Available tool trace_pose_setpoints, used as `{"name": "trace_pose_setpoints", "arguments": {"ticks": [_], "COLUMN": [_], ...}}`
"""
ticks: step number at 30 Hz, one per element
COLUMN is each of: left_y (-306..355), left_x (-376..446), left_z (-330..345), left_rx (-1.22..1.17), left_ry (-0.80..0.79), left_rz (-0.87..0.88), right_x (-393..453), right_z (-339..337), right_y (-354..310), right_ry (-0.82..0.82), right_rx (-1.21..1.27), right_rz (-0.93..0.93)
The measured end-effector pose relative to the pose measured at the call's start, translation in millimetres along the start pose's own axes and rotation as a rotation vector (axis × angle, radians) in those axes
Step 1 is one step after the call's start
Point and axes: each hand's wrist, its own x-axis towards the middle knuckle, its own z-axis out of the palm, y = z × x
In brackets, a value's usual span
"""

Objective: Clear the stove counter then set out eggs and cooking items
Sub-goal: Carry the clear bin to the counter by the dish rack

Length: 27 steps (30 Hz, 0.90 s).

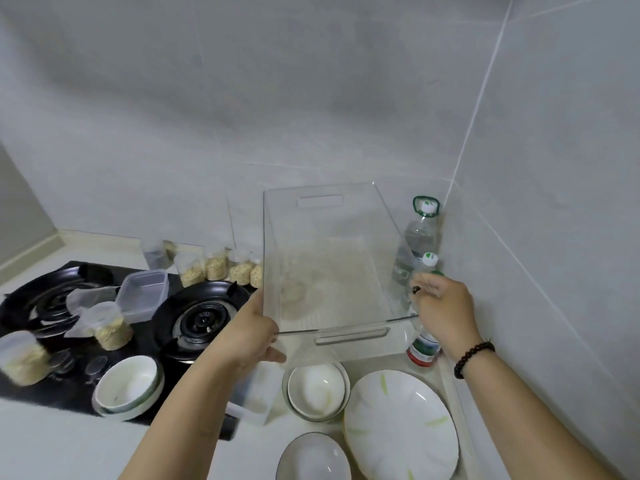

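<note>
Grey tiled walls (311,98) meet at corner, w/ white grout.

A single wide-angle head camera looks forward and down, close over the pale stone desk (52,441), seemingly facing a grey tiled wall corner (453,181).

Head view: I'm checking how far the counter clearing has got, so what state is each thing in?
clear bin: empty, held up off the counter
left hand: grips the bin's near left corner
right hand: grips the bin's right side
stove: unlit, jars and bowls on it
lidded box: closed, on the stove
water bottles: upright, capped
plate: empty
white bowls: stacked, empty
</note>
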Motion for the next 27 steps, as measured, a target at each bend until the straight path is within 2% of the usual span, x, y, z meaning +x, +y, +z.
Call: {"name": "trace_pose_setpoints", "arguments": {"ticks": [6,15,27], "left_y": [-15.4,-30.8,-81.3], "left_x": [-31.7,-112.3,-290.7], "left_z": [-28.0,-103.3,-227.8], "left_rx": [-0.035,-0.054,-0.063], "left_ry": [0.055,0.187,0.527], "left_rz": [0.032,0.051,-0.082], "right_x": [-19.6,-68.5,-241.2], "right_z": [12.9,75.0,172.9], "right_y": [-24.6,-66.2,-142.8], "right_ry": [-0.095,-0.305,-0.573], "right_rx": [0.021,0.055,0.204], "right_rz": [-0.043,-0.091,-0.117]}}
